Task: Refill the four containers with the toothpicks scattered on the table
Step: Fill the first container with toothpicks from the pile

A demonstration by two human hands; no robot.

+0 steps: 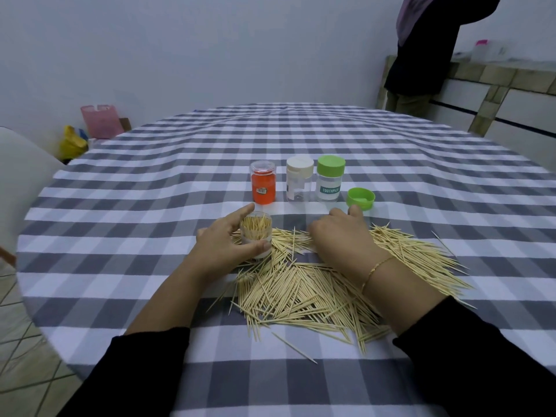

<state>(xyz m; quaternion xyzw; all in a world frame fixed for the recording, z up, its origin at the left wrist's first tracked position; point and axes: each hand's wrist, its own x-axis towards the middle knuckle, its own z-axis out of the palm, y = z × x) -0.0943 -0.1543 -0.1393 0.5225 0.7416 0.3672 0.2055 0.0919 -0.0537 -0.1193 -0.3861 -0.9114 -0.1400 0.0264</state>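
My left hand [222, 239] grips an open clear container [256, 233] that stands upright, packed with toothpicks. My right hand [340, 236] lies palm down on the far edge of the scattered toothpick pile [316, 290]; its fingertips are hidden, so I cannot tell whether it pinches any. Behind stand three capped containers in a row: an orange one [263, 186], a white-capped one [298, 182] and a green-capped one [329, 182] labelled TOOTHPICK. A loose green cap [360, 198] lies open side up just beyond my right hand.
The round table [150, 176] wears a grey and white checked cloth. A white chair [21, 176] stands at the left edge. Another person [427, 49] stands by a counter at the back right. Pink and yellow bags [87, 130] sit on the floor, back left.
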